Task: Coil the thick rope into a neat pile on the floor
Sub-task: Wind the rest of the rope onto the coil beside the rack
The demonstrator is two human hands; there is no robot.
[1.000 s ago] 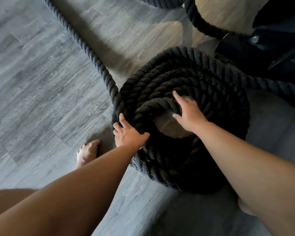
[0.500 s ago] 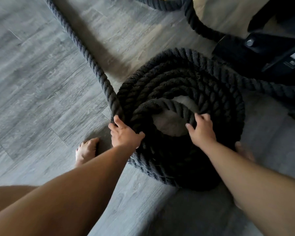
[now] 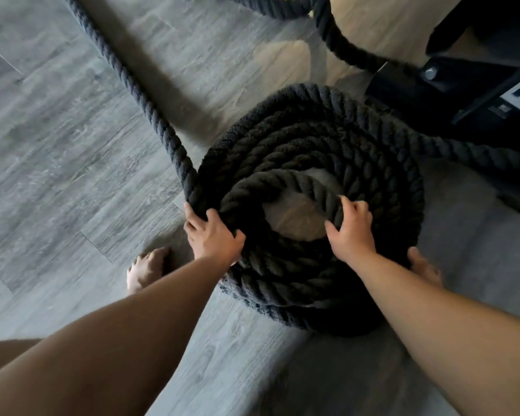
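Note:
A thick dark rope lies wound in a round coil (image 3: 382, 163) of several stacked turns on the grey plank floor, with a patch of floor showing in its centre. A loose length of rope (image 3: 138, 94) runs from the coil's left side up to the top left. My left hand (image 3: 213, 235) grips the rope at the coil's near-left edge, where the loose length joins. My right hand (image 3: 350, 229) is closed over the innermost top turn at the coil's near-right.
Black metal equipment (image 3: 463, 85) stands at the upper right, close behind the coil, and another rope length (image 3: 463, 151) passes in front of it. My bare feet rest on the floor: one (image 3: 146, 268) left of the coil, one (image 3: 424, 265) right.
My right hand has slid from the far inner turn toward me and closed on the innermost turn at the near right. My left hand stayed on the coil's near-left edge.

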